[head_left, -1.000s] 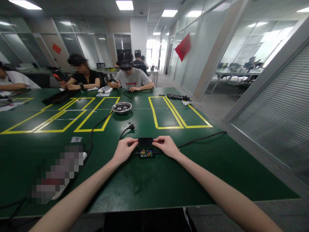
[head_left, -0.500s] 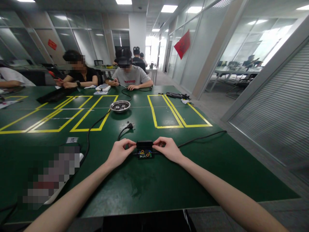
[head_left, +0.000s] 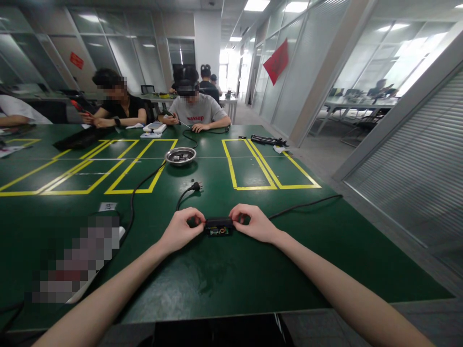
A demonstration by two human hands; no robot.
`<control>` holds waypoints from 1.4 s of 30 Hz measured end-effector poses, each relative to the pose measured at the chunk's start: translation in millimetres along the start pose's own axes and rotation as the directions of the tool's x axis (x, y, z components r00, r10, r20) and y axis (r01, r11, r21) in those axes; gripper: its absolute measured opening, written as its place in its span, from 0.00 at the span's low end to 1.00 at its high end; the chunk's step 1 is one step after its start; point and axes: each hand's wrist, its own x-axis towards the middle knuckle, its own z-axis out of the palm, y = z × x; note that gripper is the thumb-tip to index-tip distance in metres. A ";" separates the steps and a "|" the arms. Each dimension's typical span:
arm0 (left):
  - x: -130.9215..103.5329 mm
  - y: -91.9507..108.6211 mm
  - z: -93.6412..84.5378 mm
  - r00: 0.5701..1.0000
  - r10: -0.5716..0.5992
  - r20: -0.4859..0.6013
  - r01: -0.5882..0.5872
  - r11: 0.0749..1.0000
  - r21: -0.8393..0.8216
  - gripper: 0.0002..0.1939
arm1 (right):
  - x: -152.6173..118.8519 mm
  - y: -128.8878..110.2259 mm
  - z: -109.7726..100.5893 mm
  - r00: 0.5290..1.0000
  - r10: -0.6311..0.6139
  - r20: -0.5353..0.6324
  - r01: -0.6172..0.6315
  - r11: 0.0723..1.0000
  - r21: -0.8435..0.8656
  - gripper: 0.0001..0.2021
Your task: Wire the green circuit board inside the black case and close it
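The cover [head_left: 219, 222] is held level across the table's near part, pinched at its left end by the left hand [head_left: 183, 228] and at its right end by the right hand [head_left: 254, 223], fingertips closed on it. It hangs over the far part of the open case [head_left: 219, 232], whose circuit parts show along the near side. Beyond, a plug [head_left: 196, 186] and a metal bowl [head_left: 180, 157] lie on the green table [head_left: 231, 279].

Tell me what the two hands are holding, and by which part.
The black cover, pinched at its two ends: left hand at the left end, right hand at the right.
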 end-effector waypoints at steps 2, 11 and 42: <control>-0.3 -0.1 1.4 0.999 0.032 0.011 -0.032 0.999 0.012 0.05 | -0.6 -1.7 -2.9 0.995 -0.075 0.063 0.078 0.996 -0.053 0.04; 0.1 -2.4 1.8 0.993 0.082 0.089 -0.100 0.969 0.228 0.06 | -1.7 -6.3 -4.4 0.994 -0.063 0.090 0.083 0.969 -0.232 0.04; 0.3 1.1 24.4 0.916 0.302 0.263 -0.394 0.797 0.457 0.25 | 2.7 -27.8 16.4 0.936 -0.046 0.350 0.237 0.817 -0.526 0.16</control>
